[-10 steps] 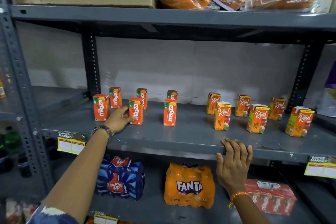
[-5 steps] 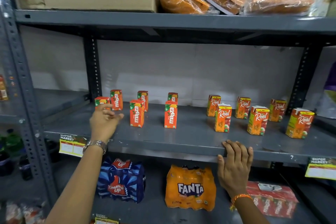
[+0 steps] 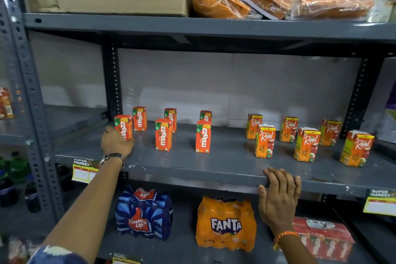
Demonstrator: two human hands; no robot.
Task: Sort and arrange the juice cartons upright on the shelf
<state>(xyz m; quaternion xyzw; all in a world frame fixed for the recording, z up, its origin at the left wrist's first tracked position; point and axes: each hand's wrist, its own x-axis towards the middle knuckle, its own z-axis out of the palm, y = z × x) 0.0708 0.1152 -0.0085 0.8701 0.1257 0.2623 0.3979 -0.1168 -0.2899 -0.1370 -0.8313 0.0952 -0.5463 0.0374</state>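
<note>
Head view: left hand (image 3: 116, 142) has shifted from the second front carton to the leftmost orange Maaza juice carton (image 3: 123, 127), at 9 o'clock on the grey metal shelf (image 3: 225, 169); grip closed around its base. Right hand (image 3: 278, 197) stays flat on the shelf edge, holding nothing. All twelve cartons stand upright, sorted; likely final nudges.

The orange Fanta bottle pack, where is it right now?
The orange plastic-wrapped Fanta bottle pack sits on the lower shelf, between the blue Thums Up pack and the right hand.
</note>
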